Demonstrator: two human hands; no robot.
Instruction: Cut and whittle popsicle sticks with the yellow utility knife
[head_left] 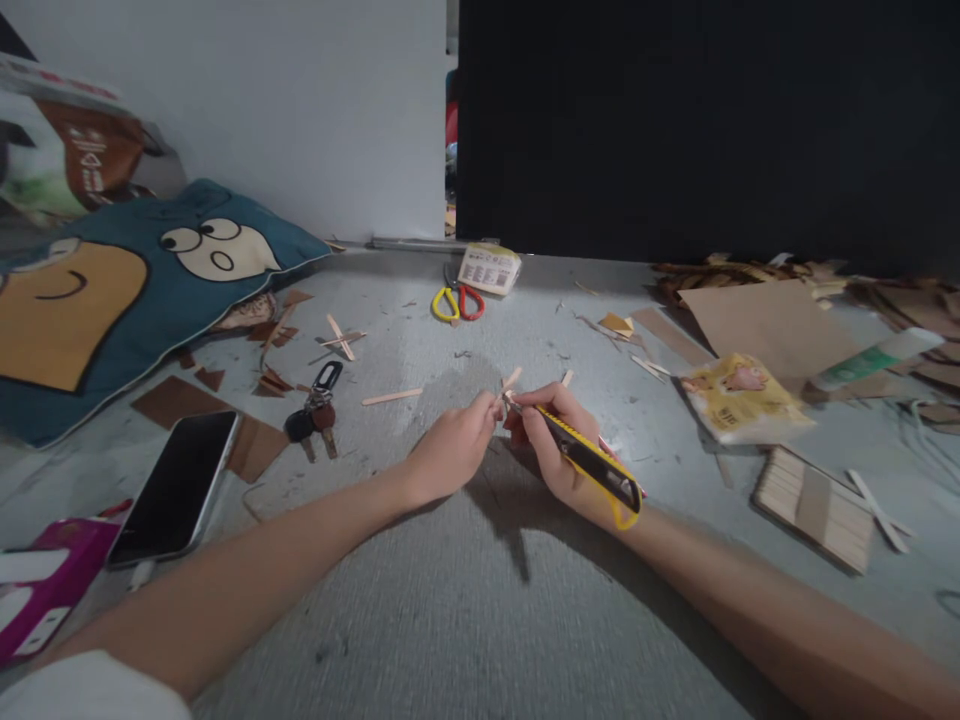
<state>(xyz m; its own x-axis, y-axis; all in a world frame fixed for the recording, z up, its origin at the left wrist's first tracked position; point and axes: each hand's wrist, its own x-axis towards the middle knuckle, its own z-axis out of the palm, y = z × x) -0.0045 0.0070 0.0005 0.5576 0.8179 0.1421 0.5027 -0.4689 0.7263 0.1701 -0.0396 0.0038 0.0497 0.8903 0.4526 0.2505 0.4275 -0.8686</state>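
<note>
My right hand (556,437) is closed around a yellow and black utility knife (592,462), its tip angled toward my left hand. Between the fingers of my left hand (457,440) is a small wooden craft stick (512,379), partly hidden by the fingertips. The two hands meet above the middle of the table, knife tip at the stick. Another craft stick (392,396) lies flat to the left of my hands. Farther left rest crossed sticks (342,338). Just past my right hand, the end of one more stick (567,378) shows.
Scissors (457,303) lie by a white packet (489,270) at the back. Keys (313,420), a phone (176,488) and a blue cushion (150,290) are left. To the right are a yellow packet (739,397), a glue stick (874,360), bundled sticks (814,507) and cardboard (772,315).
</note>
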